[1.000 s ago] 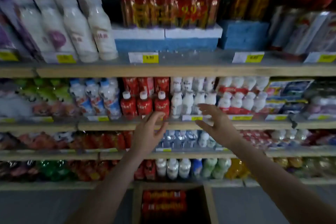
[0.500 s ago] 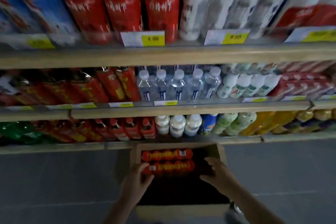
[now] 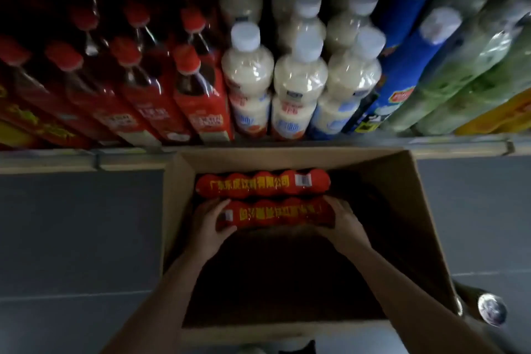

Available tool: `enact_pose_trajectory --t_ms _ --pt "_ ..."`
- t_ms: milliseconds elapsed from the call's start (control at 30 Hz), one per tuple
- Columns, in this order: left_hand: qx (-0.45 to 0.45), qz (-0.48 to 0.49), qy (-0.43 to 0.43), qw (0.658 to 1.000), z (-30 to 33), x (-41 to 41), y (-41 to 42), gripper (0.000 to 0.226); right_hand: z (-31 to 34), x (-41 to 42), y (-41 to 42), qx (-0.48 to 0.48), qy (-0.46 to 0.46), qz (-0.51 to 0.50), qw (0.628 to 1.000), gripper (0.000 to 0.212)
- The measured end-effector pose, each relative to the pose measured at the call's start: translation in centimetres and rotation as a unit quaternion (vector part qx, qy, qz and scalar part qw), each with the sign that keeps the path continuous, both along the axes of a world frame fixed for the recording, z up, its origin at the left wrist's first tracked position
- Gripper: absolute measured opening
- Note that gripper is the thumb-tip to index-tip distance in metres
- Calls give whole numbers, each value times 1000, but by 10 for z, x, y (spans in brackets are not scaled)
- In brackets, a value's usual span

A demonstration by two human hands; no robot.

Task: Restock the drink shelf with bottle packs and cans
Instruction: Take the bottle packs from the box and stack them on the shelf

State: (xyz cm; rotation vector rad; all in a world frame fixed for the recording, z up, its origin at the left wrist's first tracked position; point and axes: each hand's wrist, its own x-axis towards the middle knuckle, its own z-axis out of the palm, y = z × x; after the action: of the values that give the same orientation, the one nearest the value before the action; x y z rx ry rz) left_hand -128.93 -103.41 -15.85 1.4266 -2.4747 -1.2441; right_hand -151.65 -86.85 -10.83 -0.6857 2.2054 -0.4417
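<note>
An open cardboard box (image 3: 425,210) stands on the floor below the bottom shelf. Two red bottle packs with yellow lettering lie side by side at its far end. My left hand (image 3: 208,227) grips the left end of the nearer red pack (image 3: 275,214), and my right hand (image 3: 343,223) grips its right end. The farther red pack (image 3: 263,183) lies untouched behind it. The rest of the box's inside is dark.
The bottom shelf (image 3: 316,144) holds red-capped dark bottles (image 3: 189,89), white milky bottles (image 3: 298,83), a blue pack (image 3: 402,66), green wrapped bottles (image 3: 465,75) and a yellow pack at the right. Grey floor tiles flank the box. A can top (image 3: 492,309) shows at the box's near right corner.
The view dropped from the upper shelves to the box on the floor. Both hands came down from the shelf into the box and closed on the ends of the nearer red pack.
</note>
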Motion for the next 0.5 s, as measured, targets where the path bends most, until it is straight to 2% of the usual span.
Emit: enact_pose_trajectory --t_ms 100,233,367,500 --pt "-72 -37 -21 996 -17 6 4 61 -26 2 -7 -15 15 -29 999 58" --pt "-133 -45 -16 990 -19 3 12 67 -30 -3 -1 -19 40 -41 998 59" --pt "-113 -98 -26 988 -6 -18 22 72 -25 -17 19 -22 43 -70 996 58" --pt "-70 -70 -24 995 -3 -24 15 79 -24 -34 34 -25 14 -91 995 62"
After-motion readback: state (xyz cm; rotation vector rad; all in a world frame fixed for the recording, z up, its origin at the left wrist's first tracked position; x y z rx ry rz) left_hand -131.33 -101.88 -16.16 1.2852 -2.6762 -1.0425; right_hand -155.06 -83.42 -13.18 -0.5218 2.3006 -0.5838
